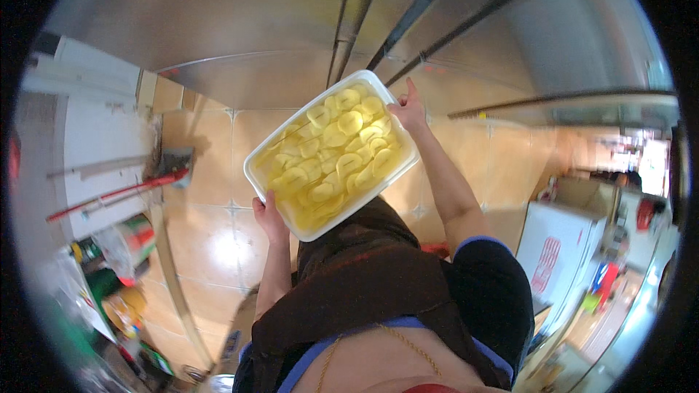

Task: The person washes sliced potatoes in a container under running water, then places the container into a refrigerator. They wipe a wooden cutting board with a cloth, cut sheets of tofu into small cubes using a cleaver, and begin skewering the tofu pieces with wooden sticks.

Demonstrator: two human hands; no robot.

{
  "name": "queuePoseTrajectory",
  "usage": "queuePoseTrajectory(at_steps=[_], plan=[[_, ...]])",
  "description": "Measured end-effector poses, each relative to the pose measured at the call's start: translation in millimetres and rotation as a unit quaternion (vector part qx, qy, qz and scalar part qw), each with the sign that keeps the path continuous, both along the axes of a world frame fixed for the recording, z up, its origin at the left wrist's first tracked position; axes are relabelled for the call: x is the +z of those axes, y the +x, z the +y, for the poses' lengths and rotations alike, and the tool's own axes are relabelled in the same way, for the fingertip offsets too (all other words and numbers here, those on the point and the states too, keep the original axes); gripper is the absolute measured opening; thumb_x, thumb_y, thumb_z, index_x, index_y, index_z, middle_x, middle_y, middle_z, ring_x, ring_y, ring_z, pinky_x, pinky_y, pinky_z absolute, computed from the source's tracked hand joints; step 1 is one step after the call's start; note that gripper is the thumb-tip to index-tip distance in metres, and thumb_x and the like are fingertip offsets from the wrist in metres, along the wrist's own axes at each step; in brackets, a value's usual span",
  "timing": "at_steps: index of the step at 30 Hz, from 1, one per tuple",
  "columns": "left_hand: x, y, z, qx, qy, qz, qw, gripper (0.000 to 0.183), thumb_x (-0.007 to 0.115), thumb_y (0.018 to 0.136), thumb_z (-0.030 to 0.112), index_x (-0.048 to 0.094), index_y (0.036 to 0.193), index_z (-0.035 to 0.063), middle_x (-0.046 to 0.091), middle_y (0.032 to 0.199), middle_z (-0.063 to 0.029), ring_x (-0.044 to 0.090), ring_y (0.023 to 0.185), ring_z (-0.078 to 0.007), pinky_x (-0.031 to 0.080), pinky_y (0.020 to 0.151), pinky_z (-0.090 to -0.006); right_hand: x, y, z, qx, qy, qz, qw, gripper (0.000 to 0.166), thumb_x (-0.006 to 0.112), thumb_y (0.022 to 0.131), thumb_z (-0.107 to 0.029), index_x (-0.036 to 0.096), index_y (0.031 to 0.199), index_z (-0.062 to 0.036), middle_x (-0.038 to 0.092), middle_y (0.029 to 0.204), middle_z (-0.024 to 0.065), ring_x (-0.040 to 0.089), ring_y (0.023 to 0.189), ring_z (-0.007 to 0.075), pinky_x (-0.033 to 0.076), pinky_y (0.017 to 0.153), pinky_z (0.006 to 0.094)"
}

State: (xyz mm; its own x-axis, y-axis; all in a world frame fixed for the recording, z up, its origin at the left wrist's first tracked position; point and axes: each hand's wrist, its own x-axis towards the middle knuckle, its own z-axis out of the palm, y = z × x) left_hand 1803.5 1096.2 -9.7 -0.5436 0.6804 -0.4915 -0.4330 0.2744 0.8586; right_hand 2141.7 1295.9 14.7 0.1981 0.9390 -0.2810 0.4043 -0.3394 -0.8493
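Note:
A white plastic tub (401, 166) filled with yellowish liquid and many thin round pale-yellow slices (349, 123), which look like potato, is held out in front of my body, tilted across the view. My left hand (270, 215) grips its near left rim, with the thumb over the edge. My right hand (409, 109) holds the far right rim, one finger pointing away from it. The fingers beneath the tub are hidden.
Beyond the tub stands a large metal-looking cabinet (246, 82) with dark vertical bars or edges. A long red handle (117, 196) and a dustpan (183, 166) are at the left, above a cluttered shelf. A white box-shaped appliance (557, 256) stands right. The floor is tiled (202, 240).

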Motion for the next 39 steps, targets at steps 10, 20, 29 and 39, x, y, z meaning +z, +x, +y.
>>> queuePoseTrajectory(at_steps=[10,20,29,39], plan=[[-26.7,104.2,-25.0,0.189,-0.051,-0.024,0.98,0.014,0.059,0.089,0.013,0.049,0.083,0.0055,0.049,0.074,0.0015,0.045,0.067,-0.0068,0.04,0.061,-0.024,-59.8,30.5,75.0,0.158,0.019,0.02,0.987,0.083,0.077,0.064,-0.013,0.027,0.127,0.0068,0.059,0.071,0.0073,0.057,0.065,0.0166,0.047,0.058,0.0289],[-25.4,119.0,-37.7,0.195,-0.066,0.011,0.978,0.022,0.063,0.087,0.019,0.047,0.077,0.0084,0.049,0.072,0.0031,0.042,0.065,-0.0061,0.037,0.058,-0.0226,-38.1,22.8,81.8,0.209,0.026,-0.12,0.97,0.061,0.077,0.068,-0.018,0.036,0.106,0.0063,0.061,0.073,0.0107,0.059,0.066,0.0187,0.047,0.058,0.032],[-2.3,96.3,-29.5,0.192,-0.096,0.034,0.976,0.022,0.062,0.088,0.017,0.046,0.076,0.0087,0.043,0.065,0.0052,0.036,0.058,-0.0044,0.031,0.051,-0.0227,-39.6,18.4,62.0,0.189,0.064,-0.218,0.955,0.051,0.078,0.066,-0.025,0.046,0.093,0.0041,0.063,0.074,0.0146,0.062,0.066,0.0266,0.05,0.064,0.0366],[14.3,31.6,-77.5,0.092,-0.129,0.051,0.986,0.019,0.063,0.087,0.017,0.048,0.078,0.0085,0.049,0.069,0.0037,0.041,0.061,-0.0054,0.036,0.054,-0.0223,-22.8,0.3,-42.4,0.067,0.019,-0.061,0.996,0.059,0.077,0.066,-0.012,0.039,0.109,0.0032,0.061,0.074,0.0086,0.059,0.065,0.015,0.048,0.058,0.0261]])
